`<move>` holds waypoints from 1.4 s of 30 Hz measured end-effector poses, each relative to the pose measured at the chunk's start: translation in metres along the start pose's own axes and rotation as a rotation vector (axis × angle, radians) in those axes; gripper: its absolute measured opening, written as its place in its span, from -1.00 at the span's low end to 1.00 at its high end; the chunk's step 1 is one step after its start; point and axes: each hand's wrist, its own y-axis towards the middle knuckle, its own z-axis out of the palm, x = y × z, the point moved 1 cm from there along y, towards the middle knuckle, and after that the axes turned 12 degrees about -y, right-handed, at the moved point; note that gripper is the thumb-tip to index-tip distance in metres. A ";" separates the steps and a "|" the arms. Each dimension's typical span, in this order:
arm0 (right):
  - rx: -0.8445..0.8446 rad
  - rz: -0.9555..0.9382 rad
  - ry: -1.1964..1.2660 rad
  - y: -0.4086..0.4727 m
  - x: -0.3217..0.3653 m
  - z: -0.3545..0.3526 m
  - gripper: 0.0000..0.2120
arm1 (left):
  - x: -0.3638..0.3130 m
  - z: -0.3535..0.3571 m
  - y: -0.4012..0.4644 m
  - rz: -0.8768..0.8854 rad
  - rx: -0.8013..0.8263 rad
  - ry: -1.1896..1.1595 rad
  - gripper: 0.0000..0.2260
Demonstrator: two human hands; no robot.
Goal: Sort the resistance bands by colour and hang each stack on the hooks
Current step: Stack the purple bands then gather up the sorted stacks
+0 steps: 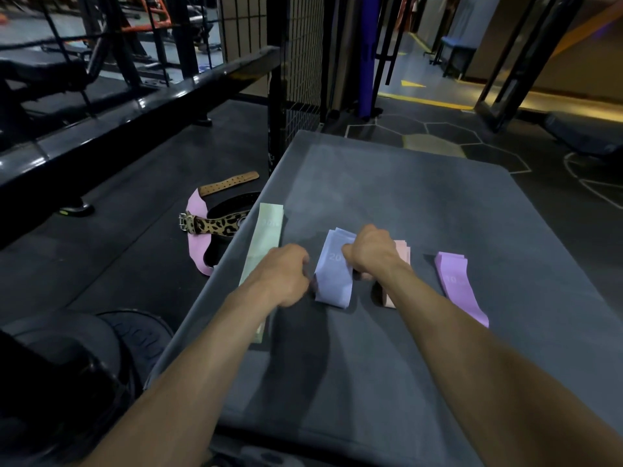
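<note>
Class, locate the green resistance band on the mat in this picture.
In the head view the green resistance band lies lengthwise along the left edge of the grey mat, left of the lavender stack; the left hand partly covers it.

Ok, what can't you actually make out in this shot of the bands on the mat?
Head view only:
- Peach bands: mostly hidden under the right hand and forearm.
- Left hand: its fingers are curled out of sight, so the grip on the lavender bands is unclear.
- Green bands: printed number too faint, near end covered by the left forearm.
- Hooks: none identifiable.
</note>
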 end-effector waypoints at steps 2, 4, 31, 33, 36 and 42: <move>-0.008 -0.022 -0.047 -0.005 0.000 -0.006 -0.88 | 0.004 -0.014 -0.004 0.013 -0.071 -0.099 -0.76; -0.080 -0.077 -0.124 -0.006 0.004 -0.013 -0.72 | 0.010 -0.030 -0.008 0.052 -0.139 -0.092 -0.77; 0.224 -0.472 -0.305 0.108 0.160 0.022 -0.76 | 0.096 -0.045 -0.007 0.158 -0.040 0.116 -0.74; 0.246 -0.457 -0.312 0.107 0.163 0.022 -0.78 | 0.098 -0.045 -0.004 0.164 -0.047 0.094 -0.75; 0.216 -0.448 -0.312 0.105 0.163 0.022 -0.81 | 0.098 -0.045 -0.003 0.179 -0.048 0.073 -0.75; 0.089 -0.484 -0.273 0.082 0.163 0.001 -0.85 | 0.095 -0.050 -0.010 0.185 -0.041 0.082 -0.73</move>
